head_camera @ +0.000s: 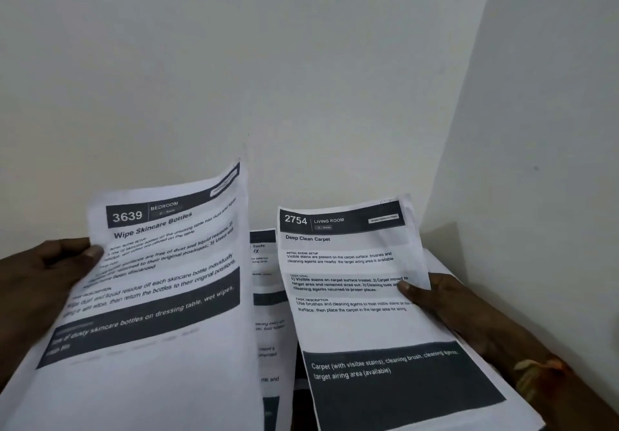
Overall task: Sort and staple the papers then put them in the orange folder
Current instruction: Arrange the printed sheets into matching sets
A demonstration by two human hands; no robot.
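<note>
My left hand [43, 276] grips the left edge of a printed sheet headed "3639 Bedroom, Wipe Skincare Bottles" [160, 296], held up and tilted. My right hand [445, 300] holds a stack of papers whose top sheet reads "2754 Living Room, Deep Clean Carpet" [355, 296], thumb pressed on its right edge. Between the two, further printed sheets [268, 296] show partly, mostly covered. No stapler or orange folder is in view.
A plain white wall [301, 78] fills the upper view, with a corner at the right [469, 129]. A brown surface [445, 236] shows behind the right-hand stack. A bracelet [536, 373] sits on my right wrist.
</note>
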